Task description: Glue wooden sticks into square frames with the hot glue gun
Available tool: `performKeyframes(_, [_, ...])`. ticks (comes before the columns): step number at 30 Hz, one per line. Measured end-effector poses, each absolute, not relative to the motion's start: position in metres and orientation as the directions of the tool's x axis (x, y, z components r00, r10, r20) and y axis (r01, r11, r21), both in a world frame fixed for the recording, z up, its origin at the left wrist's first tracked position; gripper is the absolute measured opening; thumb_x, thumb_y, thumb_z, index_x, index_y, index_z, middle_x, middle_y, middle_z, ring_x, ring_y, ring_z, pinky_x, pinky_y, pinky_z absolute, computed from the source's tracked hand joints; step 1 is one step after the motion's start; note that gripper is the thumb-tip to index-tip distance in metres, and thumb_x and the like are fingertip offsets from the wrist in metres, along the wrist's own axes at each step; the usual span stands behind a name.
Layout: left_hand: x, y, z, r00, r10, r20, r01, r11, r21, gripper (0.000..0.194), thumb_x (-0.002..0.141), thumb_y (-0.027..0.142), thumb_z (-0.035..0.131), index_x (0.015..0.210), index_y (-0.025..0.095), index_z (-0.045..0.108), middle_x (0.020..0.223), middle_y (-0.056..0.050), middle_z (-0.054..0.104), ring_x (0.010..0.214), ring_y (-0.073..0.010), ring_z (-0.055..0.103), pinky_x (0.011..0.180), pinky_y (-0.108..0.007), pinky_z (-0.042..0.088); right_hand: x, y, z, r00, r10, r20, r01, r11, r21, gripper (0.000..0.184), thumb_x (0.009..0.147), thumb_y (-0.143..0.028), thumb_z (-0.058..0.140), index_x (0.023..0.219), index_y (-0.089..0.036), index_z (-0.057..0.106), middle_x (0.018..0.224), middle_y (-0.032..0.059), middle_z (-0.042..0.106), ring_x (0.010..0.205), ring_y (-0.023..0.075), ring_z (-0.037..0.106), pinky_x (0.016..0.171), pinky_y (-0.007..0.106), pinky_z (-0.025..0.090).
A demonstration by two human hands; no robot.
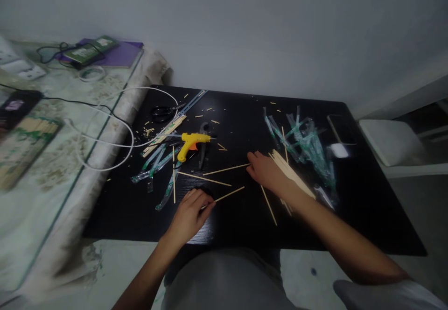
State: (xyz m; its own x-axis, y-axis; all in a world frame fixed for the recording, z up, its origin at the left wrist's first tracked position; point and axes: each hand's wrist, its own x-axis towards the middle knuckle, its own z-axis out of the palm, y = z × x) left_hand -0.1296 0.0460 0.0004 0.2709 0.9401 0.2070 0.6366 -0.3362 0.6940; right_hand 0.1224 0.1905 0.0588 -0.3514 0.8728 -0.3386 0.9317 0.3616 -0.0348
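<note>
The left hand [194,206] was closed in a pinch, thumb against fingers, on the left end of a thin stick [229,194] toward the near edge of the tabletop [238,233]. The right hand [262,167] was partly curled at the right end of a second stick [224,170]; whether it gripped could not be determined. The yellow glue gun [189,141] lay nearer the left edge, the stick bundle [290,170] nearer the right.
</note>
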Motion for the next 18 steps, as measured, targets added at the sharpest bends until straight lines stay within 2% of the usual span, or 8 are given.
performKeyframes(7, [-0.1297, 0.0467, -0.0008, 0.269, 0.941, 0.204, 0.642, -0.333, 0.690, 0.015, 0.106, 0.028, 0.059, 0.094, 0.022, 0.065, 0.084, 0.000, 0.066, 0.082, -0.0180, 0.061, 0.080, -0.035, 0.048, 0.1227, 0.1888, 0.0617, -0.382, 0.877, -0.292, 0.922, 0.384, -0.055, 0.019, 0.099, -0.009, 0.052, 0.113, -0.012, 0.064, 0.112, 0.0132, 0.065, 0.101, 0.0237, 0.064, 0.085, 0.031, 0.045])
performKeyframes(18, [-0.1291, 0.0470, -0.0006, 0.260, 0.945, 0.199, 0.647, -0.324, 0.690, 0.016, 0.107, 0.030, 0.057, 0.096, 0.022, 0.067, 0.084, -0.001, 0.067, 0.081, -0.0181, 0.062, 0.082, -0.036, 0.049, 0.1197, 0.1857, 0.0557, -0.321, 0.907, -0.271, 0.945, 0.324, -0.036, 0.015, 0.096, -0.009, 0.061, 0.111, -0.010, 0.060, 0.107, 0.0148, 0.065, 0.090, 0.0223, 0.064, 0.078, 0.031, 0.046])
